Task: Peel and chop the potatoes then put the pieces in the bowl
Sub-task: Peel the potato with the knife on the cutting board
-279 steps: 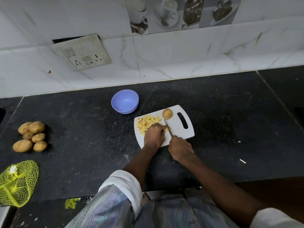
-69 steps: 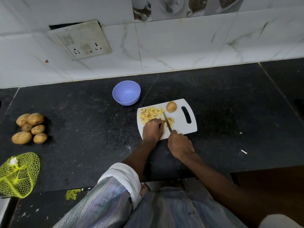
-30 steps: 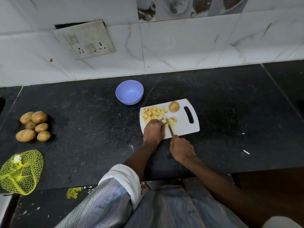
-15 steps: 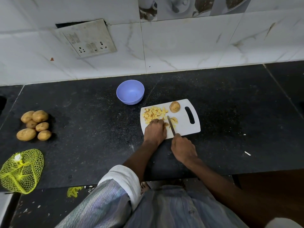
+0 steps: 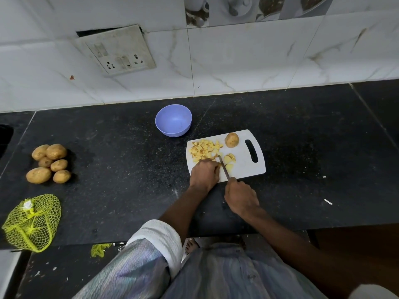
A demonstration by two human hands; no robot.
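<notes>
While the right hand (image 5: 241,197) has its grip clamped on the handle of a knife (image 5: 224,168) whose blade angles down among potato slices (image 5: 229,161), the left hand (image 5: 204,174) rests with curled fingers on the white cutting board (image 5: 244,162); what the left grip holds cannot be told. Diced potato pieces (image 5: 204,150) lie on the board's left part, with an unpeeled potato (image 5: 231,140) at its far edge. Beyond the board stands a blue bowl (image 5: 173,120), and six whole potatoes (image 5: 48,162) lie well apart at the left of the black bench (image 5: 302,137), near a yellow net bag (image 5: 31,223).
</notes>
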